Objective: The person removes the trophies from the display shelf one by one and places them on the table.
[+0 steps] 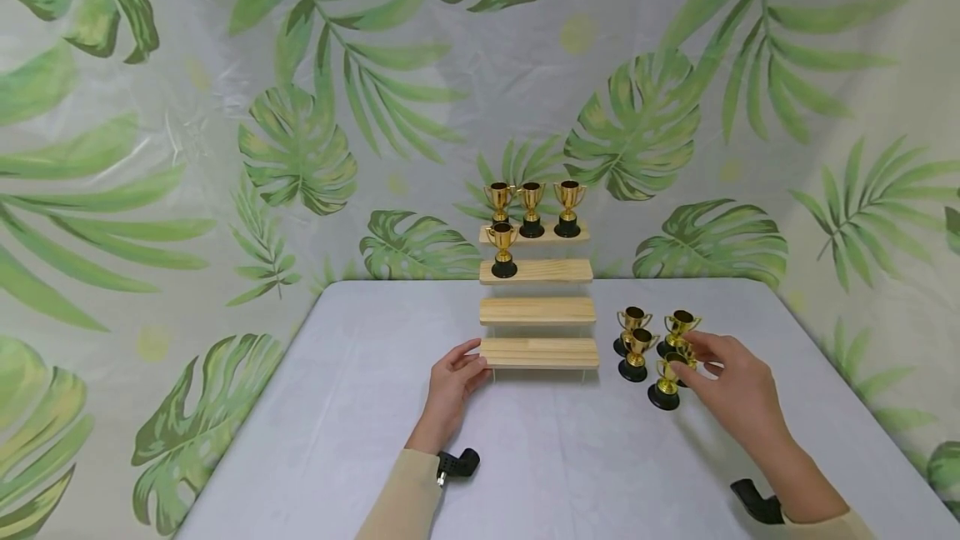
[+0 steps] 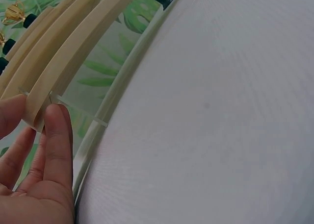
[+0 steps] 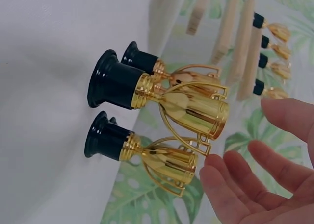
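Observation:
A tiered wooden display stand has its lowest board's left end gripped by my left hand, thumb on one side and fingers on the other. In the left wrist view that board runs up from the fingertips, above a clear leg. My right hand hovers at several small gold trophy cups with black bases, right of the stand. Its thumb and fingers are spread beside the nearest trophy. The right wrist view has fingertips close to the rims of two trophies, with nothing held.
Three trophies stand on the top board and one trophy on the left of the second board. More loose trophies cluster on the white-covered table. A leaf-patterned curtain hangs behind and at the sides.

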`<state>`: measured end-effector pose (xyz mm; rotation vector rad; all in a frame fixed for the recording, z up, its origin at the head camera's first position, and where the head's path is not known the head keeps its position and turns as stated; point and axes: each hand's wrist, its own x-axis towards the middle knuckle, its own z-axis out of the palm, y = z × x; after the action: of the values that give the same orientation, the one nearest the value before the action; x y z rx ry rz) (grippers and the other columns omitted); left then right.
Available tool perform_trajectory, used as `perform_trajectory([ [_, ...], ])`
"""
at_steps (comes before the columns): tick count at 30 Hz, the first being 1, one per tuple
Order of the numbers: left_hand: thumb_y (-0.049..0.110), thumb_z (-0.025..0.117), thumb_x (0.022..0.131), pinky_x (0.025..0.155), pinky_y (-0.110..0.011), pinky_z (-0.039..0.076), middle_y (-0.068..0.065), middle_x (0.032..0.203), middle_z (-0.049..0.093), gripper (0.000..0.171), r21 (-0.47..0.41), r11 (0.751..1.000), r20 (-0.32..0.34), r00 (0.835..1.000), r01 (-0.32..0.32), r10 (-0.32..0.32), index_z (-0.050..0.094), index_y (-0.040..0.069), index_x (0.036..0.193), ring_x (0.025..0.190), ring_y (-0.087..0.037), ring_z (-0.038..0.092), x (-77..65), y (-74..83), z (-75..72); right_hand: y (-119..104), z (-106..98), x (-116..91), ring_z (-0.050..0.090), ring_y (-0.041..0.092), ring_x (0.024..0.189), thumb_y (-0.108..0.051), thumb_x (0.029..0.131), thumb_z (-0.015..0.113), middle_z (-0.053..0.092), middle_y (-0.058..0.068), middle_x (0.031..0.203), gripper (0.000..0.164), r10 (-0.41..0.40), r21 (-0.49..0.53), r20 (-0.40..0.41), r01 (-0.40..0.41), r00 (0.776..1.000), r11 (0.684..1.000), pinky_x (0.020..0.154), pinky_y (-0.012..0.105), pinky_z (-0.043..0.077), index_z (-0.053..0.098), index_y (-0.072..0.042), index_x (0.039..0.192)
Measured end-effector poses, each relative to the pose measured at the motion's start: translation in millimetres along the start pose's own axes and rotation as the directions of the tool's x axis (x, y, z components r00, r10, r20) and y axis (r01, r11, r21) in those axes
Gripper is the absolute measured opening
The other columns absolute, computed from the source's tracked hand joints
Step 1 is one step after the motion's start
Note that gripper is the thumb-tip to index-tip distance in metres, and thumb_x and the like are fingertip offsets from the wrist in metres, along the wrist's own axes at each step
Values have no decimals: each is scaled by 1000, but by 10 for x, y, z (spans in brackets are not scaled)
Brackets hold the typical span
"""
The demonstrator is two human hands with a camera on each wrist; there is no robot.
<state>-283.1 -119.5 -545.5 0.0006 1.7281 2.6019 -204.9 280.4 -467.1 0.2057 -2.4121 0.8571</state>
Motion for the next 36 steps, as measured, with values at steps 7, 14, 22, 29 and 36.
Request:
perform_trajectory([
  [7,-1,72,91,90,-38,58,-12,103,67,45,-3,1000,0,1000,-2,2,60,-2,134,90,-20,70,4,-12,-6,-60,24,21,65,29,92,-22,83,85,67,11,102,47,-22,7,-25,23,999,1000,76,0,44,68,-5,123],
  [14,-1,72,91,91,-38,57,-12,105,67,46,5,1000,7,1000,-8,8,59,-2,135,91,-19,69,2,-8,-5,-148,60,61,65,26,93,-22,83,85,66,8,101,44,-27,22,-33,28,999,999,77,6,50,70,-8,122],
  [22,0,73,91,89,-35,58,-13,106,67,45,8,1000,4,1000,1,-1,60,-1,134,93,-21,70,-2,-2,-3,-267,136,104,65,26,93,-18,85,84,65,6,102,43,-8,56,-25,9,1000,998,77,6,50,69,-8,123],
  [29,-1,73,90,88,-34,59,-12,106,66,45,-2,1000,2,1000,-2,2,61,-1,134,92,-21,70,3,-7,-2,-357,209,151,66,29,95,-23,86,83,66,10,103,43,0,64,-2,0,1000,998,80,34,58,68,-8,124],
  [36,0,73,90,89,-35,58,-13,106,67,45,-2,1000,7,1000,0,0,61,0,133,93,-22,70,24,-25,-26,-419,275,199,66,28,96,-17,85,84,66,10,106,44,-21,98,-8,21,1000,995,80,5,49,68,-7,125],
])
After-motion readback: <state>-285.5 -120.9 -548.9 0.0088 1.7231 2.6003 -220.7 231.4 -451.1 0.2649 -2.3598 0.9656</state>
